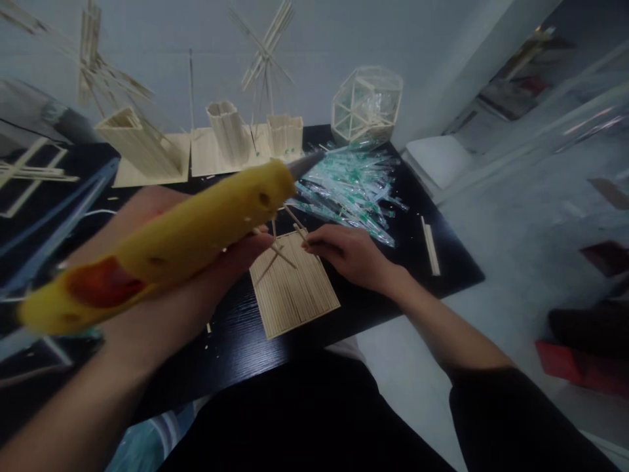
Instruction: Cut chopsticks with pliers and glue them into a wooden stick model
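Across my left hand lies a yellow glue gun with a red patch on its side and a tapered grey tip pointing up and right. My left hand is closed around it, though the glue gun hides most of the fingers. Thin wooden sticks cross near that thumb, over a square panel of wooden sticks. At the panel's far edge my right hand pinches a short wooden stick between its fingertips. The panel lies flat on the black table.
Behind the panel is a heap of clear and green plastic wrappers. Wooden models, including a hollow tower and a windmill-like frame, stand along the wall. A faceted frame is at the back right. Loose sticks lie near the right edge.
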`<state>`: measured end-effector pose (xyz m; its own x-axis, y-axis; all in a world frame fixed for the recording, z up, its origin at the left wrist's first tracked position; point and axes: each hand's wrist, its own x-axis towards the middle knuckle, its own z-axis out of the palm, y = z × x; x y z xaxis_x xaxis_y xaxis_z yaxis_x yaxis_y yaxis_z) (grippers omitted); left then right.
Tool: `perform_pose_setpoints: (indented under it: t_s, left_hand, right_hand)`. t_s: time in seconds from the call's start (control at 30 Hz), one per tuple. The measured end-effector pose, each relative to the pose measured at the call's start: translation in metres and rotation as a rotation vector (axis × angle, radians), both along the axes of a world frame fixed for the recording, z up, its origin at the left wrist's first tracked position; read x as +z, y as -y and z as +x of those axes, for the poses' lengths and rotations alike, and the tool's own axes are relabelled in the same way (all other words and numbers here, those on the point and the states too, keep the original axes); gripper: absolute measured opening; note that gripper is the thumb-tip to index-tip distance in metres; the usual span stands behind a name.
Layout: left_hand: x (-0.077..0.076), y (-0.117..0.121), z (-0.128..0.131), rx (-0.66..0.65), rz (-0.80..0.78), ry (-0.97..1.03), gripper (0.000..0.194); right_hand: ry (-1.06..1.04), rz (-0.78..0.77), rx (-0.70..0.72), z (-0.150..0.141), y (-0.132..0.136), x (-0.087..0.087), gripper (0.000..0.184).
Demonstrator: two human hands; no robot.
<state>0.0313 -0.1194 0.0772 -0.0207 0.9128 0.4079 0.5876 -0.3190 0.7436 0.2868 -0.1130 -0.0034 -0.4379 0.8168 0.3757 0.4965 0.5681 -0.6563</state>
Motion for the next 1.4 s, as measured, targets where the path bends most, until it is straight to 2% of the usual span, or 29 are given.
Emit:
perform_pose_setpoints:
  t_s: [0.1, 0.2, 0.47, 0.73, 0.93, 1.13, 1.3, 1.4]
  left_hand:
    - [-0.001, -0.004, 0.010, 0.039, 0.135, -0.207, 0.045]
    - [-0.006, -0.009, 0.019, 0.035, 0.148, -0.236, 0.041]
    - [-0.018, -0.011, 0.030, -0.071, 0.064, -0.140, 0.035]
    - [-0.009, 0.000, 0.031, 0.001, 0.064, -0.144, 0.031]
    - [-0.016, 0.003, 0.037, -0.061, 0.069, -0.088, 0.020]
    - [-0.018, 0.005, 0.038, -0.052, 0.086, -0.091, 0.021]
    - [-0.019, 0.004, 0.036, -0.081, 0.053, -0.048, 0.021]
    - [-0.019, 0.003, 0.035, -0.095, 0.045, -0.021, 0.024]
  right_hand:
    - [-0.047, 0.001, -0.022, 0.001, 0.000, -0.002, 0.010]
    - [-0.075, -0.004, -0.019, 0.002, 0.001, -0.004, 0.010]
    - [-0.086, -0.029, 0.004, -0.002, 0.004, -0.004, 0.010]
    - [-0.120, -0.062, 0.014, -0.005, 0.009, -0.002, 0.011]
    - [-0.114, -0.110, -0.027, -0.004, 0.010, -0.004, 0.012]
    - [-0.146, -0.111, -0.010, -0.007, 0.009, 0.000, 0.010]
    - [-0.238, -0.154, 0.043, -0.018, 0.003, 0.005, 0.026]
    - [-0.296, -0.176, 0.053, -0.026, -0.001, 0.005, 0.022]
